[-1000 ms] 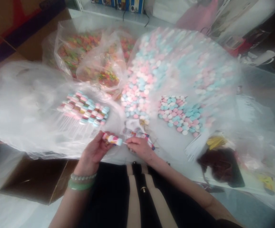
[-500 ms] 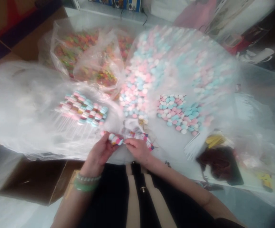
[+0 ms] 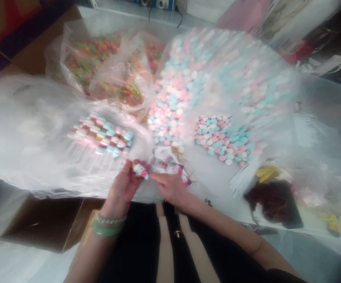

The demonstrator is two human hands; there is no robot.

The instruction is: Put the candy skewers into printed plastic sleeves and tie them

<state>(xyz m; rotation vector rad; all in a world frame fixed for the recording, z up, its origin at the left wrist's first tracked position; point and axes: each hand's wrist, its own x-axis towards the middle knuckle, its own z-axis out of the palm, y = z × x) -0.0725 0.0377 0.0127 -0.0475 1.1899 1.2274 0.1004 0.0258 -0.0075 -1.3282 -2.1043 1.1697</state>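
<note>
My left hand (image 3: 122,188) is closed round a short skewer of pink, white and blue sweets (image 3: 140,170) near the table's front edge. My right hand (image 3: 170,185) pinches the stick end at the skewer's right tip; the stick itself is too thin and blurred to make out. Just behind my hands lies a small printed wrapper (image 3: 173,169). A row of finished sweet skewers (image 3: 101,134) lies on clear plastic to the left. A loose heap of pink, blue and white sweets (image 3: 222,139) lies to the right.
A big clear bag of pastel sweets (image 3: 206,74) fills the middle back. Bags of multicoloured sweets (image 3: 105,67) stand at the back left. White sticks (image 3: 242,179), yellow pieces (image 3: 266,173) and a dark pouch (image 3: 272,202) lie at the right. A cardboard box (image 3: 41,224) sits below the table's left.
My left hand has turned the skewer and drawn it slightly up and left; it looks shorter now. My right hand followed and stays pinched at its tip.
</note>
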